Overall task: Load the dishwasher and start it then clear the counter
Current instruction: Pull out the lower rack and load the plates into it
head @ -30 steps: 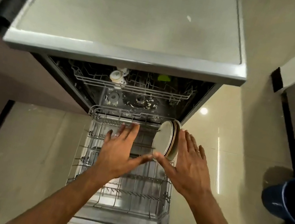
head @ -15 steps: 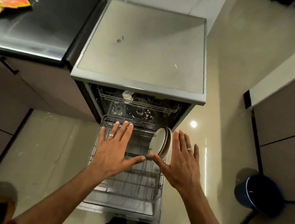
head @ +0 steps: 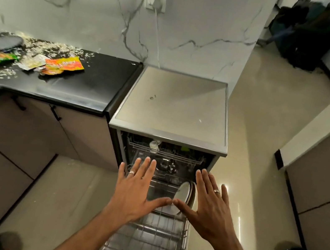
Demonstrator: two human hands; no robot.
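Between the spread, empty fingers of left hand (head: 133, 192) and right hand (head: 209, 207): plates (head: 185, 193) racked on edge, just beside right thumb; right hand nearer. Lower rack (head: 147, 243) beneath.

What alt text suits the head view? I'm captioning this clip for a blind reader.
Two open hands, left hand and right hand, hover with fingers spread above the pulled-out lower wire dishwasher rack, where pale round plates stand on edge. To the left, a black stone counter holds torn snack wrappers, scattered crumbs and a dark round plate.
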